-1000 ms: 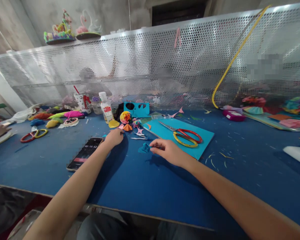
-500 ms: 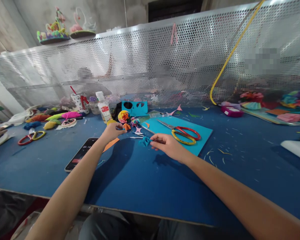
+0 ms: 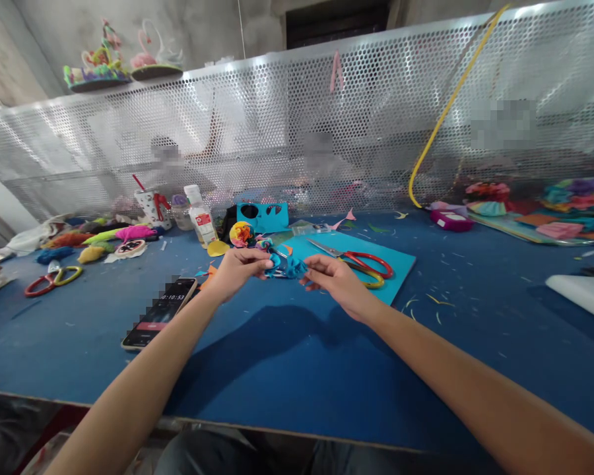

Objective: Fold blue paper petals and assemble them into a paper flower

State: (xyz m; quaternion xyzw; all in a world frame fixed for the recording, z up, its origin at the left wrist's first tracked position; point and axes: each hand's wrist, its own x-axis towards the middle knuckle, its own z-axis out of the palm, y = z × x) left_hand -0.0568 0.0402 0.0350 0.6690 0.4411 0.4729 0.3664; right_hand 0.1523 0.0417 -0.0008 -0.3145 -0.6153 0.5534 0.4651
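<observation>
My left hand [image 3: 238, 272] pinches a small blue paper piece [image 3: 274, 265] between thumb and fingertips. Right beside it, my right hand [image 3: 330, 276] is closed on a crumpled blue paper flower [image 3: 295, 266]. Both blue pieces are held just above the table, almost meeting; whether they are joined cannot be seen. Behind my left hand sit a multicoloured paper flower [image 3: 241, 234] and a yellow round piece [image 3: 218, 248]. Red-and-yellow-handled scissors [image 3: 369, 262] lie on a light blue sheet [image 3: 398, 258] beyond my right hand.
A phone [image 3: 161, 313] showing a timer lies left of my left forearm. Farther back stand a glue bottle [image 3: 200, 214] and a cup with a straw [image 3: 153, 208]. More scissors [image 3: 53, 278] lie at the left. A perforated metal screen [image 3: 267, 132] runs behind the blue table [image 3: 277, 382].
My left hand has moved right and nearer, from beside an orange piece, and now holds a blue piece. My right hand keeps the blue flower, slightly raised. The view has shifted a little.
</observation>
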